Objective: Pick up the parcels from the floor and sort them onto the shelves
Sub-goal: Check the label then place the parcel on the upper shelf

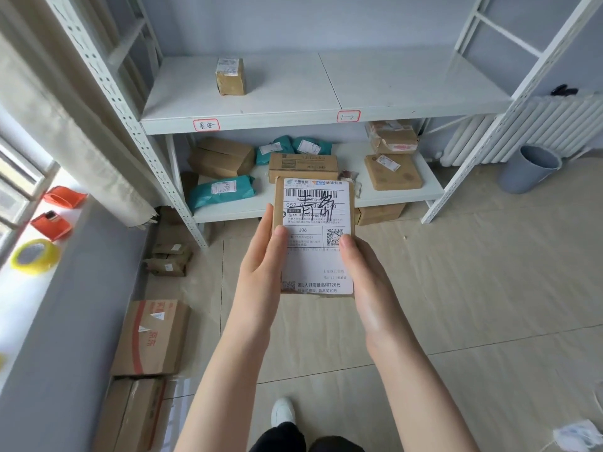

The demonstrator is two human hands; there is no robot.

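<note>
Head view: we hold one parcel (314, 236) between both hands, label side up, above the floor (473, 288). Our left hand (261, 265) is clamped on the parcel's left edge, thumb lying on the label (318, 239), fingers running along the side. Our right hand (362, 272) is clamped on the right edge, thumb pressed on the label just beside the QR code. The label carries a barcode at its far end and handwritten black characters across it.

Beyond the hands stands the shelf unit (261, 122). Its upper shelf, above and beyond the fingertips, bears a single small box (230, 76) to the left of the hands. Two red-bordered tags (206, 125) sit on that shelf's front edge, one left of the hands and one right.

The lower shelf (401, 194), directly beyond the parcel, holds several brown boxes (222, 157) and teal bags (222, 189). One box (302, 167) lies just beyond the parcel's far edge. More boxes lie under the shelf, right of the hands.

Left of our left hand, cartons (153, 334) rest on the floor against the wall, with smaller ones (169, 259) nearer the shelf post. Farther left, a tape roll (36, 256) lies on the windowsill (26, 305).

Right of our right hand, well apart, a grey bin (528, 169) stands by a radiator (538, 125).

Below our forearms, a white shoe (283, 412) shows on the floor.
</note>
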